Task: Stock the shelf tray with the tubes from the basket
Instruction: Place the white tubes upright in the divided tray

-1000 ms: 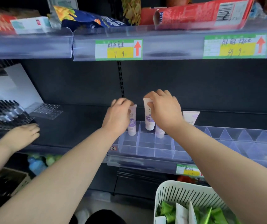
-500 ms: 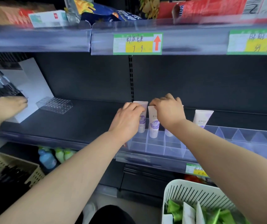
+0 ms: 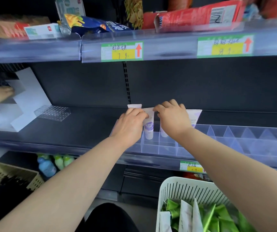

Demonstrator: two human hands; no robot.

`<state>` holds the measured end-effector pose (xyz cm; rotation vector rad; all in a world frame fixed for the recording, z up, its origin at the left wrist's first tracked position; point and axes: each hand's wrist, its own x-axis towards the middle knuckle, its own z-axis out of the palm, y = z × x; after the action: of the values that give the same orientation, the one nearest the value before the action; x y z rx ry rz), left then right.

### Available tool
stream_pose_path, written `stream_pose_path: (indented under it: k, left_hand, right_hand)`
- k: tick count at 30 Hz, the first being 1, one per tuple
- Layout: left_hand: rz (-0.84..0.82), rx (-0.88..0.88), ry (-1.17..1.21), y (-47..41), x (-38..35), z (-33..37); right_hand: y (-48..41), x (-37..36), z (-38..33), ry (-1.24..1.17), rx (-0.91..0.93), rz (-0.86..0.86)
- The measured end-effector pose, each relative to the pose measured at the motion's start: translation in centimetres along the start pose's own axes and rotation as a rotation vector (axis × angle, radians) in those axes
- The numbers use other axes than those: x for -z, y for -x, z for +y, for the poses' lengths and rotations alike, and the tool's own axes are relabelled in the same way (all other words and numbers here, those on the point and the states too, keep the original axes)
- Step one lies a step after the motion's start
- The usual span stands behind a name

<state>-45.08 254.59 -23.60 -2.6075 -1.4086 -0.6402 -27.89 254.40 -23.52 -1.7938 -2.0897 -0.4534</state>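
Clear-plastic shelf tray (image 3: pixel 234 141), split by dividers into small cells, sits along the front of the dark shelf (image 3: pixel 84 124), right of centre. Single head view, looking forward and down.

Both forearms, bare, reach up and forward from the bottom corners of the frame and converge at the tray's left end. Backs of the hands face the camera, wrists a little raised.

Left hand (image 3: pixel 130 124): fingers curled, knuckles up. Thumb and fingertips close on the left corner of the flat crimped end of the purple-label tube (image 3: pixel 148 128). It looks like a pinch, though the hand itself hides the contact. Top edge of a second white tube (image 3: pixel 134 106) pokes out just behind the knuckles, its body hidden.

Right hand (image 3: pixel 173 122): fingers bent and pressed close together, tips pinching the right corner of the same crimp.

Purple-label tube stands cap-down in a cell near the tray's left end, leaning slightly, between the two hands. Third tube (image 3: pixel 163 133) shows only its lower end under the right hand, in the next cell to the right. Fourth tube (image 3: pixel 195 115), white, stands upright just right of the right hand, in the tray's back row.

White slotted basket (image 3: pixel 189 190) sits at lower right, below the right forearm, heaped with green and white tubes (image 3: pixel 221 220).

Far left of the shelf: white card stand (image 3: pixel 30 97), with a clear acrylic holder (image 3: pixel 52 113) just beside it. Beige basket (image 3: pixel 8 174) sits lower down.
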Motion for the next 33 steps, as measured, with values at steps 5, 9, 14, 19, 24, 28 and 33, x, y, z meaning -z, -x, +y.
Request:
stream_pose_path:
  k: [5, 9, 14, 19, 24, 28, 33]
  left_hand:
    - [-0.013, -0.048, -0.009, 1.1, -0.4, 2.4]
    - [-0.040, -0.103, 0.032, 2.5, -1.8, 5.1]
    - [-0.130, -0.140, 0.086, 4.5, -4.2, 8.8]
    - [-0.224, -0.139, 0.145, 6.7, -7.0, 12.3]
    - [-0.350, -0.151, 0.184, 9.1, -10.0, 14.9]
    - [-0.467, -0.084, 0.193, 10.7, -12.7, 15.8]
    - [-0.596, 0.023, 0.205, 12.1, -15.2, 16.0]
  right_hand:
    - [4.3, 0.5, 1.5, -0.001, 0.006, -0.004]
    - [8.7, -0.2, 2.8, 0.006, -0.017, -0.058]
    - [15.1, -1.1, 4.8, -0.002, -0.040, -0.136]
    - [21.1, -1.6, 6.9, 0.016, -0.076, -0.181]
    - [25.6, -3.2, 9.1, 0.001, -0.138, -0.349]
    - [28.3, -4.5, 9.9, -0.028, -0.182, -0.456]
    - [31.0, -6.2, 9.9, -0.057, -0.196, -0.517]
